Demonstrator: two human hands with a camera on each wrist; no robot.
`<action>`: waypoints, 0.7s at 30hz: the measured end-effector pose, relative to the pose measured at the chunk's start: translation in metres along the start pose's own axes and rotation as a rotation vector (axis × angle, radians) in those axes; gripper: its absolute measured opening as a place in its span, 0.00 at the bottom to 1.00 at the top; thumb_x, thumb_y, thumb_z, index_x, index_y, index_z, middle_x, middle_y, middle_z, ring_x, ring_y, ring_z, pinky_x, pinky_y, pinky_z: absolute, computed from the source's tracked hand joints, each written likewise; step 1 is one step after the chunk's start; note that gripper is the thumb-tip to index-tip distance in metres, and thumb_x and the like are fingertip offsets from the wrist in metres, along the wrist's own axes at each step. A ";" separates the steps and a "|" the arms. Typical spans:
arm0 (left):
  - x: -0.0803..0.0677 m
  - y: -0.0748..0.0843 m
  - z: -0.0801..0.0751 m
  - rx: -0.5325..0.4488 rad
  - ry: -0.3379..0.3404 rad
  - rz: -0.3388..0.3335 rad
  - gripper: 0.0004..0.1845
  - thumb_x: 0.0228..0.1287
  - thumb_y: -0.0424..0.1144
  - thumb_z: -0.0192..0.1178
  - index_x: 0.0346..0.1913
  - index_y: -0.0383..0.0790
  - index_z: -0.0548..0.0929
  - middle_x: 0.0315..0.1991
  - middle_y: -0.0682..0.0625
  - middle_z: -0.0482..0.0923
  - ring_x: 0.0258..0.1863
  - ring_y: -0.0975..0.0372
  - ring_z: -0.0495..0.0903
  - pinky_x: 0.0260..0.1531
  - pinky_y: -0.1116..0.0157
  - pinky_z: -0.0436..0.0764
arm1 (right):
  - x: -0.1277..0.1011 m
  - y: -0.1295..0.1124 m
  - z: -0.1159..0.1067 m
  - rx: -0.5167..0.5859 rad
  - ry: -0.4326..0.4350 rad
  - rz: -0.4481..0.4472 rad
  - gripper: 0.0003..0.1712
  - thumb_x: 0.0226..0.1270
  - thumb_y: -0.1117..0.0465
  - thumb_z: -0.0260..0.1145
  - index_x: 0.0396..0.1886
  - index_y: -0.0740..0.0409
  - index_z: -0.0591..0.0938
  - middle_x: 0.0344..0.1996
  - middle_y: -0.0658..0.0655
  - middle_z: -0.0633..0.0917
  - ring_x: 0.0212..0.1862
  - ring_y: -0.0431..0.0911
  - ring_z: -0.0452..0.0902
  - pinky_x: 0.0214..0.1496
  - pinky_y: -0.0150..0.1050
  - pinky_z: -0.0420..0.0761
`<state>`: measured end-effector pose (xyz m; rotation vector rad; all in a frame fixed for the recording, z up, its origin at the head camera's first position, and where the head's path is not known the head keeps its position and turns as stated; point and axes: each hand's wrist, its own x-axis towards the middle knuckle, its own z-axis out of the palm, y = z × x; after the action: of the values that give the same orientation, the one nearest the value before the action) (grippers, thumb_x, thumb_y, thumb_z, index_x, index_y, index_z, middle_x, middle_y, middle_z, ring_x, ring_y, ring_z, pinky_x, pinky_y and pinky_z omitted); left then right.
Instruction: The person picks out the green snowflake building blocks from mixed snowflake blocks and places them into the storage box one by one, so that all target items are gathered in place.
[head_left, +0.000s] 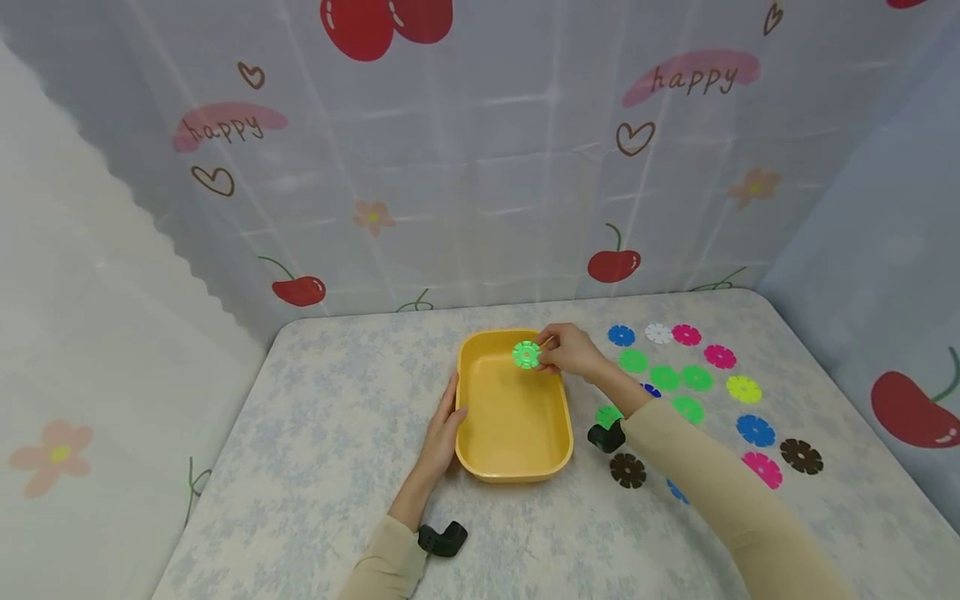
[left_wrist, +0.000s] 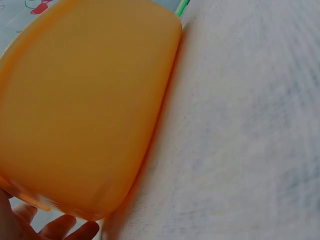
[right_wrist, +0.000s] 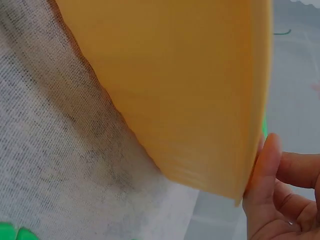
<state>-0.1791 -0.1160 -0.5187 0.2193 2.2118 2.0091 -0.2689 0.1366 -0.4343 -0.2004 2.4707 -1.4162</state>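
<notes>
Right hand point(head_left: 573, 350) pinches green disc point(head_left: 527, 355) over yellow tray point(head_left: 480, 454); left hand point(head_left: 444, 425), fingers straight, touches it.

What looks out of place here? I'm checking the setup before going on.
Nothing stands out. The yellow tray sits flat and undamaged, the left hand resting against its side. The right hand pinches a green disc above it. The other discs lie flat on the table.

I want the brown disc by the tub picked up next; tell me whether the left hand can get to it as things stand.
Probably not directly: the left hand rests against the yellow tub on its far side from the brown disc, and the right forearm lies close by it.
</notes>
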 end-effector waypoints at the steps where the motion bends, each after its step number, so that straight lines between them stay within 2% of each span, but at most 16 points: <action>1: 0.000 0.000 0.000 -0.007 -0.003 0.000 0.31 0.79 0.33 0.38 0.79 0.47 0.44 0.80 0.51 0.39 0.79 0.55 0.38 0.76 0.49 0.42 | 0.002 0.000 0.002 -0.002 -0.001 0.000 0.14 0.67 0.71 0.62 0.50 0.71 0.77 0.32 0.63 0.81 0.38 0.58 0.87 0.37 0.40 0.87; 4: -0.001 0.000 0.000 -0.006 -0.002 0.001 0.31 0.79 0.34 0.38 0.79 0.47 0.44 0.80 0.51 0.39 0.79 0.55 0.38 0.76 0.49 0.43 | 0.006 -0.003 0.009 -0.001 -0.008 -0.002 0.13 0.67 0.71 0.62 0.50 0.71 0.77 0.33 0.64 0.81 0.38 0.59 0.87 0.41 0.45 0.87; 9: -0.003 0.001 0.002 0.019 0.012 0.023 0.31 0.80 0.37 0.38 0.79 0.54 0.45 0.80 0.56 0.40 0.79 0.59 0.39 0.77 0.51 0.44 | 0.014 -0.005 0.018 -0.018 -0.029 -0.012 0.13 0.67 0.71 0.62 0.50 0.71 0.77 0.32 0.64 0.82 0.38 0.59 0.87 0.43 0.48 0.86; 15: -0.003 0.001 0.002 0.006 0.008 0.038 0.31 0.80 0.38 0.38 0.79 0.56 0.45 0.80 0.56 0.39 0.79 0.59 0.39 0.77 0.51 0.43 | 0.022 -0.010 0.025 -0.048 -0.040 -0.037 0.13 0.67 0.72 0.61 0.50 0.71 0.77 0.31 0.63 0.82 0.38 0.60 0.86 0.43 0.49 0.86; 21: -0.003 0.001 0.003 0.004 0.005 0.040 0.31 0.80 0.37 0.37 0.79 0.55 0.45 0.80 0.54 0.39 0.79 0.58 0.39 0.77 0.50 0.43 | 0.028 -0.009 0.036 -0.076 -0.086 -0.045 0.13 0.67 0.72 0.60 0.50 0.72 0.78 0.31 0.64 0.82 0.36 0.58 0.86 0.40 0.45 0.87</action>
<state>-0.1758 -0.1139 -0.5182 0.2617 2.2324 2.0280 -0.2845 0.0955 -0.4485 -0.3285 2.4662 -1.3036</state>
